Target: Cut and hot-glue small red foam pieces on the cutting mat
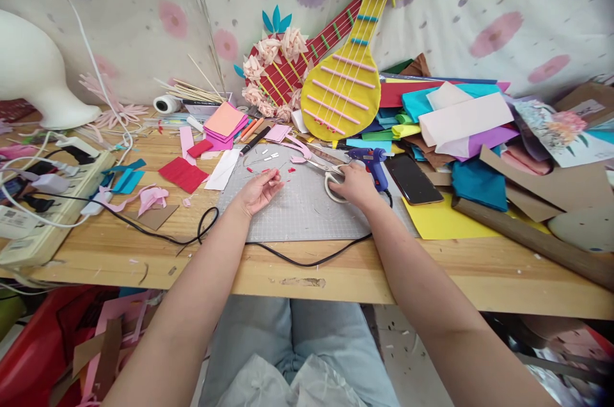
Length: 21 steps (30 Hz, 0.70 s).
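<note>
Over the grey cutting mat [307, 221], my left hand [261, 192] is closed, thumb and fingers drawn together. A tiny red bit shows by its fingertips; whether it is held there I cannot make out. My right hand [355, 185] has its fingers curled on the pale handles of a pair of scissors [332, 189], whose blades point left, low over the mat. Small red scraps [291, 169] and white scraps [271, 156] lie between and beyond the hands. Right behind my right hand is a blue hot glue gun [373, 164].
A black phone [413, 180] lies right of the mat, near stacked coloured sheets [465, 116]. Yellow [343, 90] and red [283, 68] paper lutes lean at the back. A black cable [307, 263] crosses the table front. A power strip [52, 202] stands left.
</note>
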Tool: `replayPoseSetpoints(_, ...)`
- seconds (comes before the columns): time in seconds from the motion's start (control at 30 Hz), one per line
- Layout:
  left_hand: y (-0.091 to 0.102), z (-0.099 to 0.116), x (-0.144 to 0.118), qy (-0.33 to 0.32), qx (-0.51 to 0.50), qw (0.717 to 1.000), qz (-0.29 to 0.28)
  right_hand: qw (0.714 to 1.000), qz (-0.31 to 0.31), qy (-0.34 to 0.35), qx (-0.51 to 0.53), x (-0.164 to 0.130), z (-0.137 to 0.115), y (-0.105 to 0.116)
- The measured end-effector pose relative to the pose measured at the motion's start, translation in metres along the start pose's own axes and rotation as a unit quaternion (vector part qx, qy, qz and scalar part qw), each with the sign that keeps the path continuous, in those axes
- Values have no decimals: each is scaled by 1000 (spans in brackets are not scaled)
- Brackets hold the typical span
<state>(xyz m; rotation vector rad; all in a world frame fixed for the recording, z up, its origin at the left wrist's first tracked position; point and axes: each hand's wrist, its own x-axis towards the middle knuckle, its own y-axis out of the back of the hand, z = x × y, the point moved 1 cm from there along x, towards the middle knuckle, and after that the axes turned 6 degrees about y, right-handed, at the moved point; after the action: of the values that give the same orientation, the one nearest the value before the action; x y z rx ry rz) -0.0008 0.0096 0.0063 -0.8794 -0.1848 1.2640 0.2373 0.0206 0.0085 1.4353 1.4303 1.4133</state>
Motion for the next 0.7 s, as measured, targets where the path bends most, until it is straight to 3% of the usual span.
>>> replayPoseSetpoints(0.17, -3, -2, 1, -84, 75, 993, 46, 1000, -17, -19, 3, -1, -2, 7)
replayPoseSetpoints(0.3, -6, -7, 3, -178, 165, 962, 125, 999, 5, -41, 21, -1, 1, 11)
replayPoseSetpoints(0.37, -7, -10, 4, -207, 215, 944, 144, 997, 56, -1, 51, -1, 0, 13)
replayPoseSetpoints(0.47, -9, -13, 4, -223, 266, 927, 143, 978, 122, 121, 119, -4, -11, 17)
replayPoseSetpoints(0.57, -11, -15, 2, -222, 297, 919, 131, 955, 113, 224, 157, -8, -33, 13)
replayPoseSetpoints(0.7, -14, -19, 2, -209, 285, 929, 114, 951, 73, 268, 137, -9, -55, 4)
